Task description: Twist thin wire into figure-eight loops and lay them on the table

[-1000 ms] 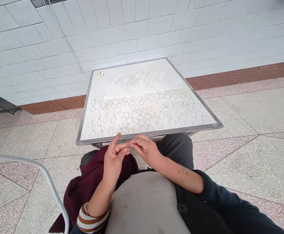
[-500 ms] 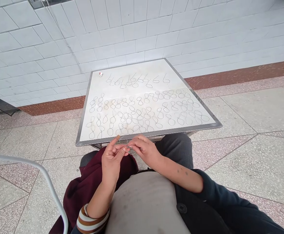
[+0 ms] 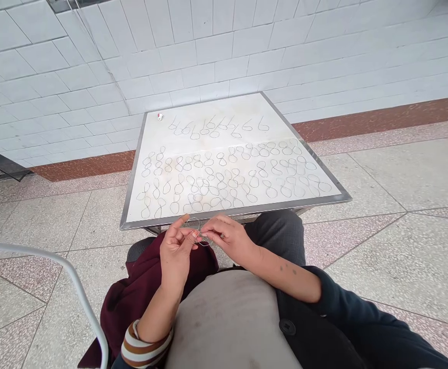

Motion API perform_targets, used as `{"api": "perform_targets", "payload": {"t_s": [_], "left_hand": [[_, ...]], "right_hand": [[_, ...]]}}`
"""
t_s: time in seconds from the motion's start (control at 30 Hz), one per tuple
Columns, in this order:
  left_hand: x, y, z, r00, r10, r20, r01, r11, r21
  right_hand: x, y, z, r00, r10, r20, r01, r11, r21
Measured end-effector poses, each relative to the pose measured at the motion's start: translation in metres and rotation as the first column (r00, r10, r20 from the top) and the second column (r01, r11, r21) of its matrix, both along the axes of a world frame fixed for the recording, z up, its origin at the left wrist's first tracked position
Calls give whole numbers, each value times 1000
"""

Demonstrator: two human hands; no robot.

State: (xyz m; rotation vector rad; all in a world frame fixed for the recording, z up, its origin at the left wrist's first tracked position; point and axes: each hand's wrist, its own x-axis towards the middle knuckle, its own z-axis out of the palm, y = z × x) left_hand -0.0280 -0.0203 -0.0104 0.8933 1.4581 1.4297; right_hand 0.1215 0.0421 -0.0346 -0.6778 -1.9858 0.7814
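Between my two hands, just in front of the table's near edge, is a thin wire [image 3: 200, 221] bent into loops. My left hand [image 3: 176, 246] pinches it with thumb and finger near its middle, the forefinger raised. From the other side my right hand [image 3: 226, 236] grips the same wire with its fingertips, which touch or nearly touch the left thumb. The fingers partly cover where the loops meet. On the white table [image 3: 212, 107] beyond lie several wire pieces bent like figure eights [image 3: 252, 197], with several six-shaped wires [image 3: 263, 124] farther back.
A small white and red object [image 3: 160, 117] sits in the table's far left corner. Grey metal edging [image 3: 231, 212] runs around the tabletop. Behind it stands a white tiled wall [image 3: 216, 46]. A curved grey tube [image 3: 76, 284] rises at my left, and dark red cloth [image 3: 131, 297] covers my left leg.
The wire has turned slightly between my fingertips, its upper loop now showing more openly. Both hands stay in nearly the same place; the view has shifted very slightly.
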Motion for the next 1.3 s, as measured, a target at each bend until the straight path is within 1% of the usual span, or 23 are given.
{"api": "perform_targets", "payload": {"t_s": [0.2, 0.33, 0.43, 0.5, 0.67, 0.77, 0.87, 0.9, 0.97, 1.03, 1.1, 1.13, 1.17, 1.23, 1.3], "left_hand": [[-3, 0, -1, 997, -48, -59, 50, 998, 24], [-4, 0, -2, 995, -79, -61, 81, 996, 46], [-3, 1, -2, 996, -80, -38, 82, 995, 56], [0, 1, -2, 998, -53, -16, 54, 996, 69], [4, 1, -5, 995, 89, 41, -93, 990, 106], [4, 1, -6, 988, 130, 84, -139, 983, 118], [4, 2, -7, 980, 161, 117, -175, 978, 116], [4, 2, -7, 978, 171, 117, -184, 976, 115], [4, 2, -8, 978, 179, 108, -192, 974, 119], [4, 2, -8, 981, 169, 96, -181, 974, 134], [4, 2, -8, 984, 156, 83, -167, 974, 151], [5, 2, -8, 986, 152, 73, -162, 975, 154], [5, 2, -8, 987, 148, 63, -156, 975, 155], [5, 1, -7, 989, 138, 51, -145, 977, 157], [6, 1, -7, 990, 129, 50, -135, 977, 165]], "right_hand": [[2, 3, -4, 997, 73, -5, -72, 997, 36], [1, 3, -6, 998, 63, 1, -63, 998, 24], [1, 3, -5, 998, 70, -1, -69, 997, 35], [0, 3, -4, 997, 73, -11, -73, 997, 29], [-4, -3, -5, 1000, 2, -21, -3, 996, -89], [-7, -9, -9, 999, 24, 28, -20, 993, -118], [-9, -12, -11, 996, 6, 84, 5, 992, -130], [-10, -13, -11, 996, -4, 86, 17, 988, -155], [-11, -15, -9, 998, -4, 61, 20, 966, -259], [-11, -16, -5, 1000, 7, 16, 0, 916, -400], [-11, -16, -2, 1000, 12, -13, -16, 876, -482], [-11, -15, -1, 1000, 9, -14, -15, 878, -478], [-10, -15, 0, 1000, -2, -5, -1, 897, -443], [-9, -13, 1, 998, -44, 37, 54, 947, -317], [-9, -11, 1, 992, -86, 92, 104, 973, -206]]}}
